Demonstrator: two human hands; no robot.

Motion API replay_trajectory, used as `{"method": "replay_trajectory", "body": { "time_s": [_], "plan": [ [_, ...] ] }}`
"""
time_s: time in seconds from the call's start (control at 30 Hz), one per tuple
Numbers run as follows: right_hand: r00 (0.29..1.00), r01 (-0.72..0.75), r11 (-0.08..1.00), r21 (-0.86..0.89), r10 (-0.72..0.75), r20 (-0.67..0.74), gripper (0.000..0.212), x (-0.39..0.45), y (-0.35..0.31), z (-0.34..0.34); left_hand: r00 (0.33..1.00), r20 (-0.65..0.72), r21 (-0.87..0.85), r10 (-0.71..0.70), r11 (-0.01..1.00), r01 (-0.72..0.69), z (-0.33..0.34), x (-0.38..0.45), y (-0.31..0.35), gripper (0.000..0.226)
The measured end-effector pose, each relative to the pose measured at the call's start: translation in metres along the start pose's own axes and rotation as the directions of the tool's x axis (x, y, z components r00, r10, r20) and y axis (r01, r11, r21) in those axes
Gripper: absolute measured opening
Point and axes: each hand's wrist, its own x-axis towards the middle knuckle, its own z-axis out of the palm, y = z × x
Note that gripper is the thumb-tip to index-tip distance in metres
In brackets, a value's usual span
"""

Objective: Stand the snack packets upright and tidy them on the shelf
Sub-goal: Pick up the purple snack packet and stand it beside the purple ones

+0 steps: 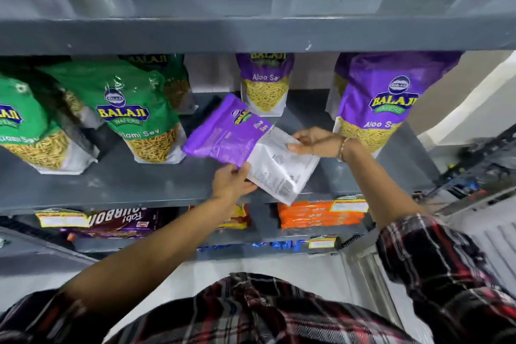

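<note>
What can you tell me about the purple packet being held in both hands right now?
The purple packet is a glossy plastic pouch, purple on top and white with fine print below, back side showing. It lies tilted, not upright, over the grey shelf edge. The left hand pinches its lower edge; the right hand grips its white end.

Red, black and white plaid shirt (279, 313), sleeves rolled; thin bracelet (343, 148) on right wrist.

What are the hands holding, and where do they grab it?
A purple packet: left hand grips its white lower edge, right hand its white end.
</note>
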Motion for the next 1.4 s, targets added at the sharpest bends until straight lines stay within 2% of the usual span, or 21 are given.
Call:
{"method": "replay_trajectory", "body": {
  "time_s": [0.1, 0.2, 0.37, 0.47, 0.53, 0.63, 0.73, 0.77, 0.87, 0.9, 0.97, 1.03, 1.07, 1.17, 1.23, 1.33, 1.4],
  "plan": [
    [0.992, 0.112, 0.979, 0.171, -0.100, -0.079, 0.032, -0.003, 0.009, 0.006, 0.989, -0.018, 0.056, 0.148, 0.988, -0.147, -0.005, 0.010, 0.022, 0.013],
    [0.961, 0.193, 0.949, 0.250, -0.131, -0.245, 0.033, 0.004, 0.013, 0.013, 0.958, 0.030, 0.123, 0.285, 0.950, -0.286, -0.009, 0.021, 0.041, 0.002],
    [0.859, 0.223, 0.944, 0.242, -0.073, -0.508, 0.041, 0.022, 0.018, 0.031, 0.899, 0.004, 0.308, 0.437, 0.855, -0.417, -0.004, 0.059, 0.065, 0.029],
    [0.801, 0.222, 0.937, 0.271, -0.017, -0.598, 0.042, 0.027, 0.018, 0.037, 0.874, 0.042, 0.387, 0.483, 0.799, -0.460, 0.001, 0.078, 0.075, 0.031],
    [0.763, 0.223, 0.936, 0.272, 0.006, -0.647, 0.042, 0.029, 0.019, 0.040, 0.875, 0.067, 0.376, 0.479, 0.800, -0.467, 0.003, 0.086, 0.075, 0.029],
    [0.742, 0.220, 0.941, 0.256, 0.009, -0.670, 0.043, 0.030, 0.021, 0.043, 0.880, 0.123, 0.360, 0.459, 0.805, -0.471, 0.004, 0.090, 0.067, 0.024],
    [0.752, 0.237, 0.936, 0.259, -0.008, -0.659, 0.045, 0.028, 0.021, 0.046, 0.875, 0.150, 0.392, 0.460, 0.785, -0.479, 0.004, 0.087, 0.062, 0.022],
    [0.759, 0.239, 0.936, 0.258, -0.014, -0.651, 0.045, 0.027, 0.021, 0.046, 0.874, 0.120, 0.409, 0.470, 0.779, -0.475, 0.004, 0.085, 0.060, 0.023],
    [0.752, 0.234, 0.932, 0.277, 0.007, -0.659, 0.046, 0.024, 0.020, 0.050, 0.841, -0.089, 0.511, 0.534, 0.749, -0.421, 0.006, 0.072, 0.050, 0.024],
    [0.737, 0.237, 0.927, 0.292, 0.024, -0.675, 0.047, 0.022, 0.019, 0.054, 0.835, -0.066, 0.553, 0.546, 0.717, -0.425, 0.007, 0.066, 0.045, 0.021],
    [0.683, 0.251, 0.917, 0.311, 0.060, -0.728, 0.048, 0.019, 0.016, 0.068, 0.849, 0.115, 0.617, 0.517, 0.632, -0.469, 0.012, 0.054, 0.033, 0.011],
    [0.624, 0.276, 0.904, 0.325, 0.089, -0.777, 0.048, 0.017, 0.012, 0.086, 0.848, 0.249, 0.607, 0.468, 0.607, -0.513, 0.016, 0.045, 0.025, 0.017],
    [0.607, 0.290, 0.897, 0.333, 0.096, -0.789, 0.046, 0.016, 0.009, 0.095, 0.844, 0.270, 0.591, 0.463, 0.612, -0.525, 0.017, 0.042, 0.023, 0.021],
    [0.561, 0.327, 0.893, 0.309, 0.080, -0.824, 0.036, 0.014, 0.003, 0.119, 0.840, 0.231, 0.551, 0.491, 0.646, -0.529, 0.020, 0.035, 0.020, 0.026],
    [0.518, 0.326, 0.907, 0.268, 0.066, -0.853, 0.028, 0.012, -0.001, 0.134, 0.822, 0.224, 0.569, 0.524, 0.614, -0.547, 0.019, 0.034, 0.016, 0.030],
    [0.482, 0.325, 0.917, 0.230, 0.049, -0.875, 0.033, 0.011, -0.006, 0.153, 0.810, 0.252, 0.599, 0.530, 0.571, -0.561, 0.016, 0.035, 0.014, 0.043],
    [0.503, 0.327, 0.921, 0.212, 0.020, -0.864, 0.038, 0.010, -0.009, 0.164, 0.832, 0.240, 0.599, 0.500, 0.599, -0.532, 0.013, 0.038, 0.016, 0.053]
  ]
}}
